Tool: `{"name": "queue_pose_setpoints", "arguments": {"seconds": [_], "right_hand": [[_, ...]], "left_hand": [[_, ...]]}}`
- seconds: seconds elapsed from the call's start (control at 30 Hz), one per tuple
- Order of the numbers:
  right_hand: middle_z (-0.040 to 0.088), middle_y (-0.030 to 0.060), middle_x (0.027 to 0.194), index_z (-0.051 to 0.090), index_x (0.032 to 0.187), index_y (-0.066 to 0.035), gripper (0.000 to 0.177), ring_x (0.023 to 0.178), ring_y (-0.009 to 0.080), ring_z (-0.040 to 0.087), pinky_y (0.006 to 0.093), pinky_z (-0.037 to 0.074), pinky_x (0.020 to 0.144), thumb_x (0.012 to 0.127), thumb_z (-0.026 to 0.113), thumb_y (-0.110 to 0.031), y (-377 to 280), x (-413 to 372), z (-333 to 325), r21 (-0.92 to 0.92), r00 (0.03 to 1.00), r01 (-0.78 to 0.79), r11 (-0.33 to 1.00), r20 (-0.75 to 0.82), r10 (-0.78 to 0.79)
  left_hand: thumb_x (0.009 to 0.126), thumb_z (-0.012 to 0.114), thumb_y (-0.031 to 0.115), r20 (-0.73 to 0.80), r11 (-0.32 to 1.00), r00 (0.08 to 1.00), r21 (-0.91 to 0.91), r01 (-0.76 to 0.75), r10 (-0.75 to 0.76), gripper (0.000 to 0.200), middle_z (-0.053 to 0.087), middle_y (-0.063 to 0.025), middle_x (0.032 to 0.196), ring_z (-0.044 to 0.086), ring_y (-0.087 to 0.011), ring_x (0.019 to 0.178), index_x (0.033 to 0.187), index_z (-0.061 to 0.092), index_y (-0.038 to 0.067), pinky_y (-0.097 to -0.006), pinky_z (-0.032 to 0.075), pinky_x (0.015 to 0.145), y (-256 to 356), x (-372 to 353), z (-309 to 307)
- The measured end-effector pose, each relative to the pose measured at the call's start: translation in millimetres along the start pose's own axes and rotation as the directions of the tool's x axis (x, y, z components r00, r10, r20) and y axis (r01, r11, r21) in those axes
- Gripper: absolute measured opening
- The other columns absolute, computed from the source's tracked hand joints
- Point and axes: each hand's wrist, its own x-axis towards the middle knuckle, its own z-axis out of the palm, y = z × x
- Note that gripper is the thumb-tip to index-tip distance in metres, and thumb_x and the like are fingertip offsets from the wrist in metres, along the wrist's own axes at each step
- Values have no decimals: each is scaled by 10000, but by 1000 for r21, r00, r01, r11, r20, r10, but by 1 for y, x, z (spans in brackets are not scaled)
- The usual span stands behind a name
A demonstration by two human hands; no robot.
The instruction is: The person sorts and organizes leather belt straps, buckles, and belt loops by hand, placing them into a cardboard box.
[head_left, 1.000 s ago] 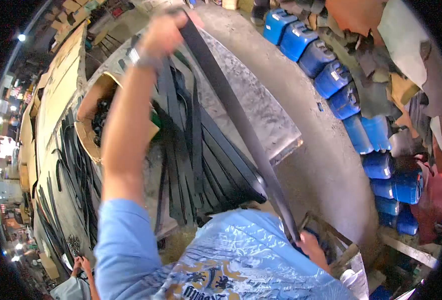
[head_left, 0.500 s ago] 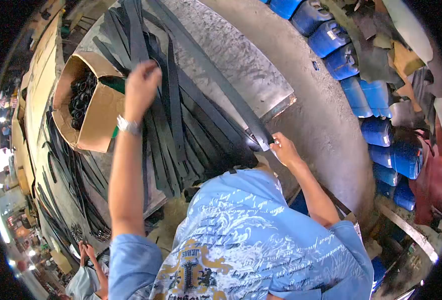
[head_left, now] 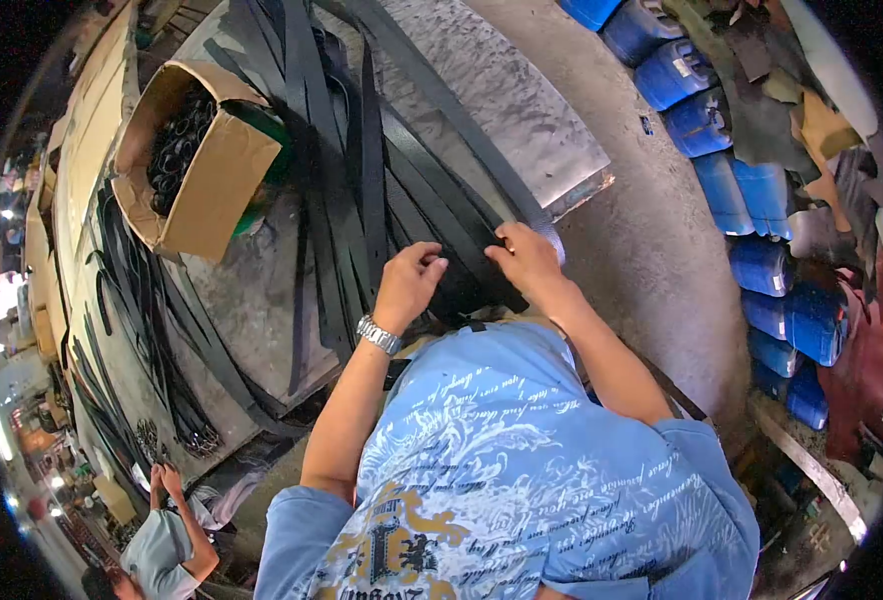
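My left hand [head_left: 412, 285], with a metal watch [head_left: 379, 335] on its wrist, is over the near ends of a pile of long black straps [head_left: 337, 200]. Its fingers are loosely curled, with a gap between thumb and forefinger and nothing visible in them. Close by on the right, my right hand [head_left: 530, 262] is bent inward over the pile, fingertips drawn together. What they pinch, if anything, is hidden. One wide strap [head_left: 452, 110] runs diagonally down to the right hand, and its pale end [head_left: 554, 240] shows beside that hand.
An open cardboard box [head_left: 224, 185] of black ring-like pieces stands on the worktable [head_left: 522, 90]. More thin straps [head_left: 147, 310] lie to the left. Another person [head_left: 167, 545] is at the lower left. Blue jerrycans [head_left: 697, 120] and leather pieces [head_left: 832, 130] line the right.
My left hand has come down and right from beside the box to the straps' near ends. My right hand has moved left and up, away from the pale strap end. The view has shifted slightly.
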Motion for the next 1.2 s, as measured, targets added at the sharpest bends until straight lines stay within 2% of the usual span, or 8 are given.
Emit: {"name": "queue_pose_setpoints", "arguments": {"seconds": [0.17, 0.37, 0.47, 0.67, 0.8, 0.9, 1.07, 1.2], "right_hand": [[679, 129, 995, 623, 1147, 32, 382, 876, 147, 606, 315, 485, 773, 898, 676, -252, 26, 7, 2, 323, 973, -224, 920, 132, 190], [659, 184, 1094, 585, 1201, 53, 421, 992, 210, 623, 328, 489, 852, 916, 645, -251, 28, 2, 13, 516, 966, -257, 817, 144, 213], [634, 190, 1137, 591, 1212, 16, 388, 1053, 296, 613, 376, 474, 906, 895, 650, -200, 18, -3, 5, 243, 983, -182, 953, 63, 172], [613, 140, 1100, 592, 1233, -67, 410, 1083, 337, 567, 417, 434, 960, 835, 671, -125, -5, -26, -12, -161, 982, 54, 986, -171, -82], [654, 139, 1014, 580, 1247, -63, 421, 965, 332, 623, 413, 492, 857, 859, 670, -196, -15, -31, -5, 44, 998, -57, 997, 33, 55], [675, 144, 950, 590, 1214, -54, 428, 927, 339, 642, 432, 511, 800, 853, 684, -263, -21, -22, 23, -76, 977, 201, 977, 81, -195], [672, 177, 934, 566, 1081, -27, 428, 936, 350, 647, 478, 502, 777, 797, 741, -295, -69, -3, 45, -372, 965, 201, 906, 235, -117], [667, 174, 911, 552, 1053, -25, 318, 895, 367, 640, 464, 491, 735, 824, 698, -190, -63, 6, 48, -78, 977, 77, 994, 206, -60]], "left_hand": [[936, 623, 226, 214, 899, 957, -350, 263, -196, 323, 692, -122, 992, 694, -194, 843, 1153, 616, -13, -290, 536, 717, 7, 12, 27], [975, 588, 285, 357, 705, 897, -563, 430, -262, 356, 678, -89, 1055, 687, -166, 894, 1192, 568, 3, -263, 535, 737, 6, 32, 48], [950, 621, 264, 358, 728, 884, -512, 456, -302, 349, 668, -96, 1042, 680, -182, 875, 1177, 567, 4, -280, 530, 751, 10, 30, 45], [758, 769, 182, -489, 928, 865, 362, 87, 110, 523, 515, -196, 1199, 524, -381, 1112, 1205, 534, 45, -469, 469, 886, 7, -3, 2], [774, 755, 113, -488, 936, 873, 308, 167, 5, 520, 561, -167, 1131, 580, -378, 1000, 1226, 509, 43, -440, 496, 810, -32, 0, -12], [800, 726, 93, -441, 948, 895, 256, 191, -61, 441, 629, -143, 945, 621, -344, 907, 1189, 526, 34, -438, 497, 754, -36, -1, -16], [869, 654, 155, -377, 985, 920, 80, 153, -112, 259, 696, -189, 850, 668, -362, 822, 1062, 612, -13, -440, 514, 739, -28, -11, -7], [898, 647, 246, -290, 966, 922, -115, 232, -256, 326, 704, -187, 902, 682, -321, 848, 1050, 638, -43, -396, 522, 761, -42, -12, 8]]}}
